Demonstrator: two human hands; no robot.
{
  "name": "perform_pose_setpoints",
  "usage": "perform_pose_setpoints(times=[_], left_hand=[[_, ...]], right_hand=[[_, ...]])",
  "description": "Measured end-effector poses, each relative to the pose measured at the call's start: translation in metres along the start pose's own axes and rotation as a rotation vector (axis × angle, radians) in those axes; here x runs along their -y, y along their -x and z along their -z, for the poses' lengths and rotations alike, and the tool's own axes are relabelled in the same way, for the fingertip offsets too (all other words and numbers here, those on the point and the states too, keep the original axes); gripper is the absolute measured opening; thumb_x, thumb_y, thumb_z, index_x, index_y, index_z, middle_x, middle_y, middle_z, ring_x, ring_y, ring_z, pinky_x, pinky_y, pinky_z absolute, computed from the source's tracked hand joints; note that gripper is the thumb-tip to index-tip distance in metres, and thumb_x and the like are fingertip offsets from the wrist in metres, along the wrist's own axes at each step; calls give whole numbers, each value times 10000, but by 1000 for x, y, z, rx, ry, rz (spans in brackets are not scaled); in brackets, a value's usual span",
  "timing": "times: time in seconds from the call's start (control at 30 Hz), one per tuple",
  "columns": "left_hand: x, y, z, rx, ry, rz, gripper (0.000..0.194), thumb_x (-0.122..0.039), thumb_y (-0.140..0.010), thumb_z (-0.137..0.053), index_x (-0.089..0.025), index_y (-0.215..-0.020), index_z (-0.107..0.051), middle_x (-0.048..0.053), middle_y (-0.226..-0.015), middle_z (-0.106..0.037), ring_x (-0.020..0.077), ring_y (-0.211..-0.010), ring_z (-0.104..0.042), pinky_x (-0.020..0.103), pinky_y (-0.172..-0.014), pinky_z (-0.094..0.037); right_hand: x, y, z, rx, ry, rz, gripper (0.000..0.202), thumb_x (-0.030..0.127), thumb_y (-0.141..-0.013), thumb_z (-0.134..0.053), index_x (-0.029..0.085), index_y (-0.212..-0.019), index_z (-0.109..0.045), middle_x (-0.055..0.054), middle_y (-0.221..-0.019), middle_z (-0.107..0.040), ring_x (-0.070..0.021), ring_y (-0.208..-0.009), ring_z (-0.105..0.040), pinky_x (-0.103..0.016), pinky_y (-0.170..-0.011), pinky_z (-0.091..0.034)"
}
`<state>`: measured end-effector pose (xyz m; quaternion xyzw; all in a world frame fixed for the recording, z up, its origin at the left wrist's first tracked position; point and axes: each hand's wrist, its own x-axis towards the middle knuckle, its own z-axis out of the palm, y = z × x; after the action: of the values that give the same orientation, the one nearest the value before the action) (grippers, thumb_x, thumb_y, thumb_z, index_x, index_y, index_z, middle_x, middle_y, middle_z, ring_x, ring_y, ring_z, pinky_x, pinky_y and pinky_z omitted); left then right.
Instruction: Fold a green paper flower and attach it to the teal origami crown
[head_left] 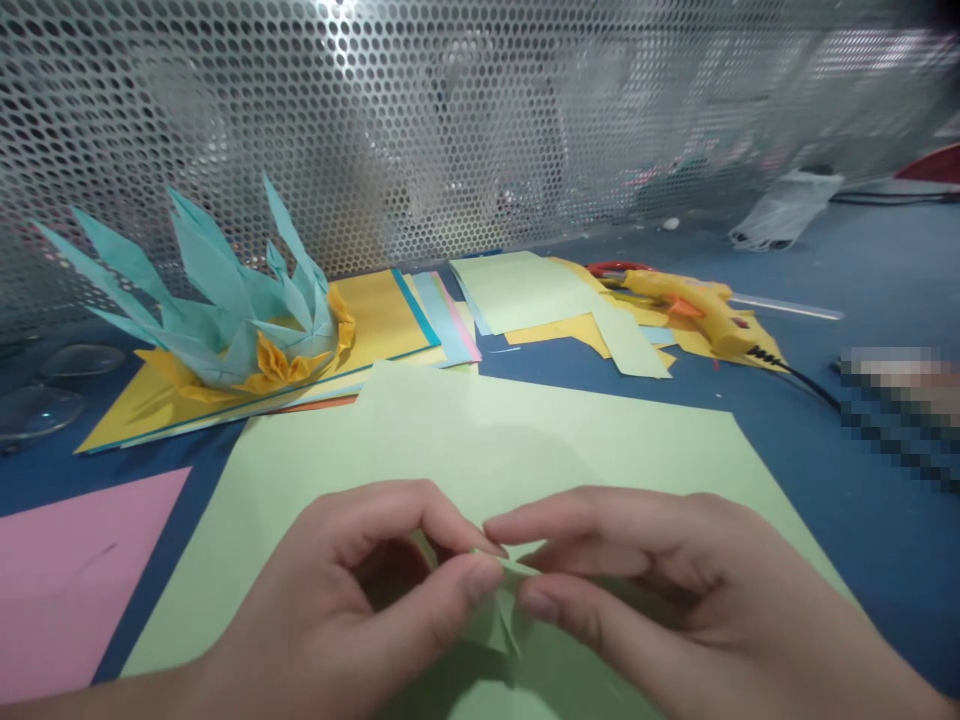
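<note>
Folded green paper (495, 622), one small piece: held between the two hands above the middle of a large green sheet (615, 440); its creases blurred, its upper part mostly covered by fingertips, its full shape not legible.

Left hand (375, 590): thumb and forefinger closed in a pinch on the piece; remaining fingers curled and largely out of sight.

Right hand (660, 580): thumb and forefinger a little apart at the piece's right edge — whether they grip or merely touch cannot be told; other fingers bent, partly covered.

Large green sheet: flat on the blue table (810, 290), near edge concealed by hands and forearms, lower part cut off by the frame.

Turquoise paper model (217, 265), pointed petals, orange-yellow folds at its base: on a yellow sheet (390, 310), hiding part of it.

Pink sheet (67, 570): left, cropped by the frame.

Eyeglasses (45, 410), apparently: far left, faint, partly cut off.

Yellow glue gun (724, 320): over paper scraps at the right; red item (619, 268) behind, mostly covered.

Object at right edge (907, 400): pixelated, unidentifiable.

Perforated metal panel (300, 100): behind; shapes beyond it indistinct.
</note>
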<state>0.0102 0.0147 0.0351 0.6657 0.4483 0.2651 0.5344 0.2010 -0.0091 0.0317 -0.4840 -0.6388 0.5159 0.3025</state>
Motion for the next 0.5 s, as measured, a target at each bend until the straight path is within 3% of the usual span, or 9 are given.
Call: perform_pose_setpoints(times=[0.27, 0.5], left_hand=[[3, 2, -1, 41, 45, 30, 124, -280, -736, -687, -189, -661, -650, -22, -559, -584, 112, -513, -522, 174, -468, -427], [1, -1, 0, -66, 280, 173, 122, -249, -734, -730, -186, -657, -660, -38, -596, -630, 93, -565, -577, 143, -518, -476]], right_hand=[[2, 1, 2, -60, 36, 125, 313, 82, -799, -602, 319, -946, -744, 97, -849, -773, -75, -755, -721, -81, -694, -545], [2, -7, 1, -75, -31, 118, 177, 150, -818, -601, 255, -907, -712, 37, -822, -755, -113, -759, -707, -170, -690, -566]])
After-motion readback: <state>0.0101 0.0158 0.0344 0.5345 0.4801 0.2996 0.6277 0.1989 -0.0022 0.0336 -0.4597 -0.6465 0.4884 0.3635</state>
